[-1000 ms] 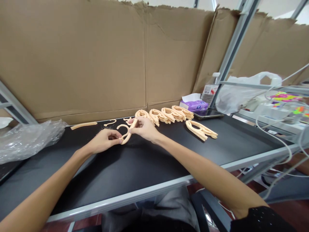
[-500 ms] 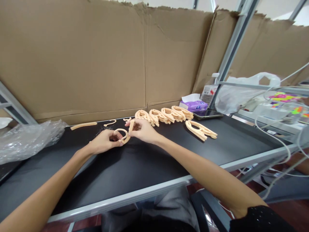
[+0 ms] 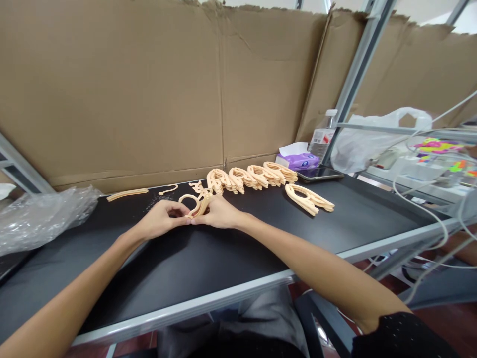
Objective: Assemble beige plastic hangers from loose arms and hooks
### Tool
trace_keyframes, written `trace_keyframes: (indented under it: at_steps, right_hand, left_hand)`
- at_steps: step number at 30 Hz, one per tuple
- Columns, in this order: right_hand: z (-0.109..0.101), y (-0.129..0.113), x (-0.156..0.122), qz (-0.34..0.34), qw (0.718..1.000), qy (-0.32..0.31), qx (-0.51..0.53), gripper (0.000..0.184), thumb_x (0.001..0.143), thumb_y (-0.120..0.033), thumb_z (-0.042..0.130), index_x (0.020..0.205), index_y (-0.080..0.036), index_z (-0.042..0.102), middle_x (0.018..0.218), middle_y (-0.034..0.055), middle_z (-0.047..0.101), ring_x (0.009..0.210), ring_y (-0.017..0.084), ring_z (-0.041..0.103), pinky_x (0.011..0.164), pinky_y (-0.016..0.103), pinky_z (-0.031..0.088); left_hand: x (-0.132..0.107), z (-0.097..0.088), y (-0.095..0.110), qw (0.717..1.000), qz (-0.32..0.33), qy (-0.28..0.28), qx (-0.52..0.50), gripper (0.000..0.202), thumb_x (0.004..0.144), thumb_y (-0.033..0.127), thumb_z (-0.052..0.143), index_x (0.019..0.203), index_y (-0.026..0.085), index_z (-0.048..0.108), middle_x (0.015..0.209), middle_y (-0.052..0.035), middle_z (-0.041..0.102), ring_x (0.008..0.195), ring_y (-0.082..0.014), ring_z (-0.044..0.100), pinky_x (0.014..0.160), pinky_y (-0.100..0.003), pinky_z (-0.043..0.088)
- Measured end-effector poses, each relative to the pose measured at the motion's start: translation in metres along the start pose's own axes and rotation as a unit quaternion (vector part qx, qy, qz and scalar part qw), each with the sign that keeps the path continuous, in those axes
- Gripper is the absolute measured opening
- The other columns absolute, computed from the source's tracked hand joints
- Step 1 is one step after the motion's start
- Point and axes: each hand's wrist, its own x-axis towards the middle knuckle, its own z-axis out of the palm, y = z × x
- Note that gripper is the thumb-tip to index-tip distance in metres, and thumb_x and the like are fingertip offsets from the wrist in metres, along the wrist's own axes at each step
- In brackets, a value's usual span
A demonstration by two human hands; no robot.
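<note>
My left hand has its thumb and fingers pinched on a cream plastic folding hanger, whose curved hook stands up between the hands. From the other side, my right hand grips a slim arm piece of the same hanger. The fingertips of both hands meet at the joint and partly cover it. Just behind lie small cream pieces, a loose hook and a few long arm strips. Folded hangers lie in several overlapping piles beyond my right hand.
Apart from the piles, a small stack of hangers lies to the right on the black tabletop. Behind stand a purple tissue pack, a phone and a bottle. Crumpled clear plastic covers the left side; cardboard walls the back.
My right hand has lowered and turned, bringing the arm piece down against the hook part. The fingertips of both hands now meet. My left hand has barely moved.
</note>
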Motion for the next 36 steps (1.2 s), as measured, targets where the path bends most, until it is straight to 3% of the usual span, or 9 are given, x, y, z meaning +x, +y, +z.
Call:
trace_keyframes:
  at_steps: [3, 7, 11, 15, 23, 31, 36]
  right_hand:
    - [-0.002, -0.001, 0.002, 0.022, 0.999, 0.016, 0.020, 0.012, 0.071, -0.019, 0.074, 0.060, -0.014, 0.072, 0.080, 0.0053, 0.075, 0.067, 0.015, 0.067, 0.059, 0.023, 0.050]
    - [-0.005, -0.002, 0.004, 0.105, 0.991, 0.065, 0.052, 0.007, 0.070, -0.020, 0.075, 0.071, -0.013, 0.072, 0.065, 0.0014, 0.068, 0.050, 0.011, 0.060, 0.048, 0.022, 0.047]
    - [-0.005, -0.003, 0.005, 0.136, 0.984, 0.116, 0.026, 0.005, 0.070, -0.015, 0.073, 0.073, -0.015, 0.070, 0.061, -0.0016, 0.063, 0.053, 0.010, 0.060, 0.051, 0.020, 0.046]
    - [-0.006, -0.002, 0.006, 0.149, 0.981, 0.124, 0.023, 0.005, 0.070, -0.013, 0.070, 0.074, -0.015, 0.069, 0.064, -0.0002, 0.065, 0.054, 0.011, 0.058, 0.048, 0.022, 0.046]
    - [-0.006, 0.001, 0.008, 0.136, 0.980, 0.138, 0.036, 0.003, 0.073, -0.014, 0.067, 0.075, -0.015, 0.069, 0.064, 0.0013, 0.065, 0.051, 0.011, 0.057, 0.044, 0.021, 0.047]
    - [-0.006, 0.004, 0.008, 0.125, 0.982, 0.139, 0.019, 0.004, 0.073, -0.015, 0.066, 0.074, -0.016, 0.070, 0.068, 0.0014, 0.067, 0.052, 0.010, 0.058, 0.048, 0.022, 0.046]
    - [-0.006, 0.003, 0.008, 0.108, 0.984, 0.141, -0.002, 0.005, 0.073, -0.015, 0.066, 0.073, -0.016, 0.070, 0.070, 0.0011, 0.067, 0.057, 0.011, 0.060, 0.054, 0.023, 0.049]
  left_hand:
    - [0.000, -0.002, 0.001, 0.999, 0.005, 0.032, 0.011, 0.033, 0.073, 0.050, 0.073, 0.081, 0.018, 0.075, 0.079, -0.0034, 0.074, 0.074, -0.0187, 0.065, 0.072, -0.028, 0.051]
    - [0.000, -0.003, 0.001, 0.997, 0.002, 0.077, -0.013, 0.037, 0.075, 0.051, 0.072, 0.089, 0.017, 0.075, 0.082, -0.0049, 0.074, 0.073, -0.0184, 0.066, 0.067, -0.027, 0.052]
    - [0.000, 0.000, -0.001, 0.998, 0.005, 0.048, -0.043, 0.039, 0.072, 0.050, 0.074, 0.090, 0.016, 0.075, 0.081, -0.0056, 0.073, 0.073, -0.0179, 0.065, 0.069, -0.029, 0.053]
    - [0.001, 0.002, -0.004, 0.997, -0.002, 0.040, -0.062, 0.041, 0.069, 0.047, 0.077, 0.093, 0.015, 0.076, 0.080, -0.0054, 0.072, 0.073, -0.0182, 0.064, 0.072, -0.031, 0.054]
    - [0.000, -0.002, -0.005, 0.997, 0.001, 0.056, -0.048, 0.029, 0.068, 0.041, 0.078, 0.078, 0.016, 0.068, 0.078, -0.0040, 0.070, 0.072, -0.0177, 0.065, 0.073, -0.031, 0.054]
    - [0.001, 0.002, -0.004, 0.998, -0.016, 0.056, -0.005, 0.024, 0.069, 0.038, 0.075, 0.081, 0.018, 0.071, 0.080, -0.0029, 0.072, 0.076, -0.0189, 0.067, 0.073, -0.029, 0.054]
    - [0.001, 0.004, -0.011, 0.996, 0.001, 0.085, 0.021, 0.025, 0.070, 0.040, 0.074, 0.079, 0.017, 0.070, 0.082, -0.0038, 0.072, 0.075, -0.0184, 0.066, 0.071, -0.028, 0.054]
